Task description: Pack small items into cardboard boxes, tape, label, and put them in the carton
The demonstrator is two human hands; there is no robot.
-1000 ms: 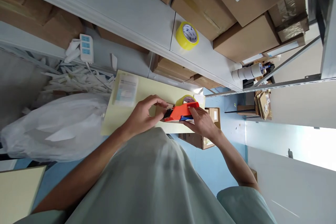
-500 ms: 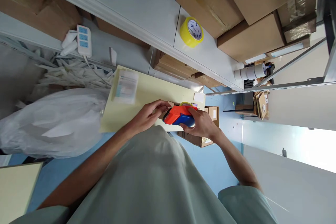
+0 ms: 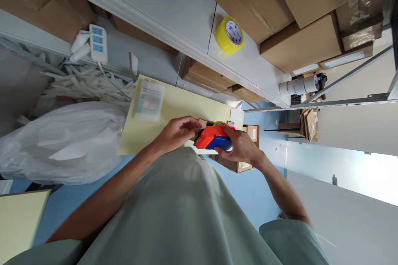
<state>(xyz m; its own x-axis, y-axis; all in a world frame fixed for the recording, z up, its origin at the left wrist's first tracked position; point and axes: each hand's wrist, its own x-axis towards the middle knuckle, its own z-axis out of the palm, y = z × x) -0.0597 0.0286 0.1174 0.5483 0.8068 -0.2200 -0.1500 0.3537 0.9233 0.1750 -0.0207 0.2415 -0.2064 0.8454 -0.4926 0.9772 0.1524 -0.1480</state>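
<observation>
My right hand (image 3: 241, 148) is wrapped round the blue handle of an orange tape dispenser (image 3: 213, 137) that carries a yellow tape roll. The dispenser rests on a small brown cardboard box (image 3: 202, 123) on the pale yellow table (image 3: 174, 105). My left hand (image 3: 175, 133) is curled on the near side of that box, fingertips close to the dispenser's front end. Most of the box is hidden by both hands and the dispenser.
A printed label sheet (image 3: 149, 100) lies on the table. A spare yellow tape roll (image 3: 230, 35) sits on a grey shelf (image 3: 174, 4) among cardboard boxes (image 3: 295, 43). A white plastic bag (image 3: 62, 140), a power strip (image 3: 98, 43) and paper strips lie to the left. Another box (image 3: 245, 165) stands on the blue floor.
The dispenser has tipped over and drawn in toward my body, so its blue handle now shows in my right hand. My left hand has stayed on the box.
</observation>
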